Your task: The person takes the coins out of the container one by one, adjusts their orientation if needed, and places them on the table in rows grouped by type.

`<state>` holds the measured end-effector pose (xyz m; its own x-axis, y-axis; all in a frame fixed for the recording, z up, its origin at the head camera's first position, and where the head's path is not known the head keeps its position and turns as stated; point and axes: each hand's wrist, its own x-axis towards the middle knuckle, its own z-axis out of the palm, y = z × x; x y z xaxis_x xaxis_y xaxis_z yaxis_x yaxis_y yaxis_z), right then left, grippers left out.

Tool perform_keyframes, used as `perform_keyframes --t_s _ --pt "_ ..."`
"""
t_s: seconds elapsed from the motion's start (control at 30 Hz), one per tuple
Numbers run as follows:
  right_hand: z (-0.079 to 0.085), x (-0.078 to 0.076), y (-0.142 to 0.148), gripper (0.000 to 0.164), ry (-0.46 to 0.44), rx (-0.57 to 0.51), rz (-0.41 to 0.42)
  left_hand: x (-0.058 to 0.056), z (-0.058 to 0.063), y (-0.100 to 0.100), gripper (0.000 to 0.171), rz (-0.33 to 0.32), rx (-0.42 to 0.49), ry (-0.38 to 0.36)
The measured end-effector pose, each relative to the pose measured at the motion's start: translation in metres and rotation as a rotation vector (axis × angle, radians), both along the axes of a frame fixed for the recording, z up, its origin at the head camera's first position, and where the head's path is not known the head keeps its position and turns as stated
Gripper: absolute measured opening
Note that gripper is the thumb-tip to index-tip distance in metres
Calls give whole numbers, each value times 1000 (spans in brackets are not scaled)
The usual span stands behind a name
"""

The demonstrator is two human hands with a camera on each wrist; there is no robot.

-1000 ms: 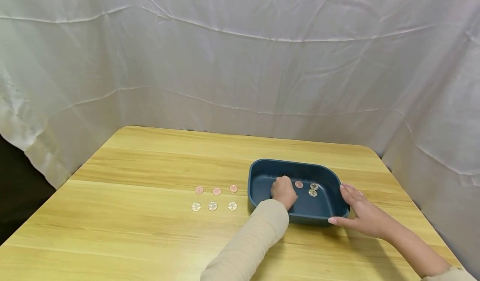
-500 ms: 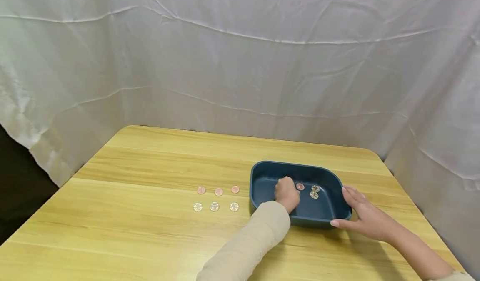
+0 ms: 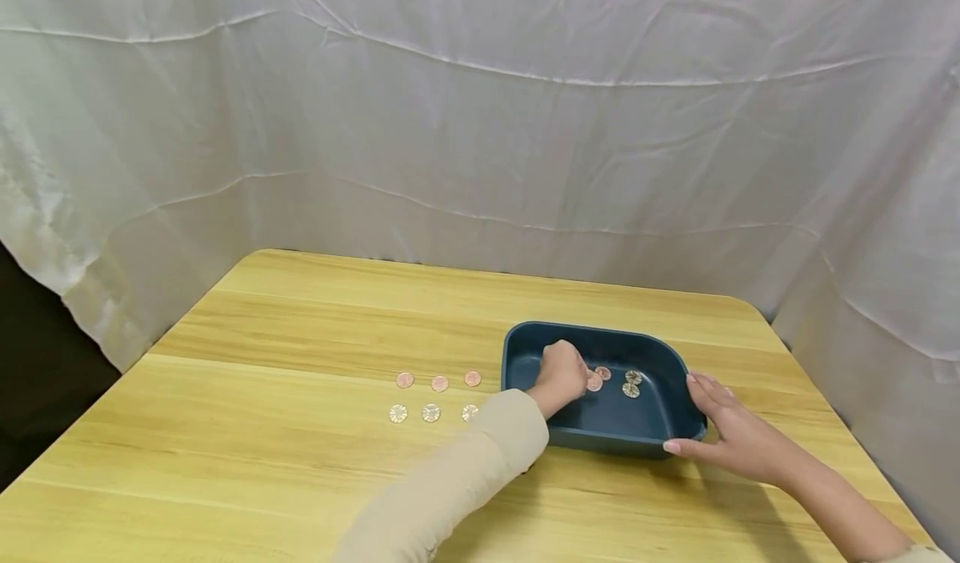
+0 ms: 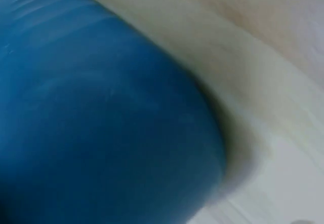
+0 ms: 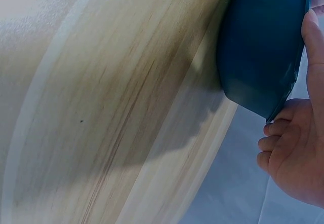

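Desk [image 3: 225, 438]: lt. yellow woodgrain, rounded far corners. Pale creased cloth [image 3: 480, 129] hung behind & both sides; dark patch [image 3: 37, 371] at L edge. Blue tray [image 3: 611, 417] on desk's R half. R hand [image 3: 733, 436] grips its R end, thumb vs. fingers. L hand [image 3: 561, 374] inside, fingers curled; can't tell if holding anything. Copper pr. [image 3: 595, 382] beside it, gold pr. [image 3: 631, 390] further R. Copper row [image 3: 439, 384] & gold row [image 3: 431, 413], 3 coins ea., L of tray.

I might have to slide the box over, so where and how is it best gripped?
Probably at its right end, from the right, thumb at the near corner, fingers along the rim: the box stands upright, its raised wall offers an edge to hold, and the right hand grips there.
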<state>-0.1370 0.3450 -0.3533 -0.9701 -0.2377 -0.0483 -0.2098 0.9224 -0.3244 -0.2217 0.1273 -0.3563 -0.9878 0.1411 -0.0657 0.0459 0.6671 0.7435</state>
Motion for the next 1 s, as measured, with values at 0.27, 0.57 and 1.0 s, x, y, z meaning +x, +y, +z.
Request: perform_keyframes --t_s 0.27,0.57,1.0 --pt "-1 1 0 102 -1 -10 -4 3 4 -24 25 -206 150 40" --pt "-1 -1 1 101 2 -14 3 7 11 -46 19 -271 228 -9" --pt "-1 -1 1 102 -6 -18 3 13 16 -79 13 -264 418 -84"
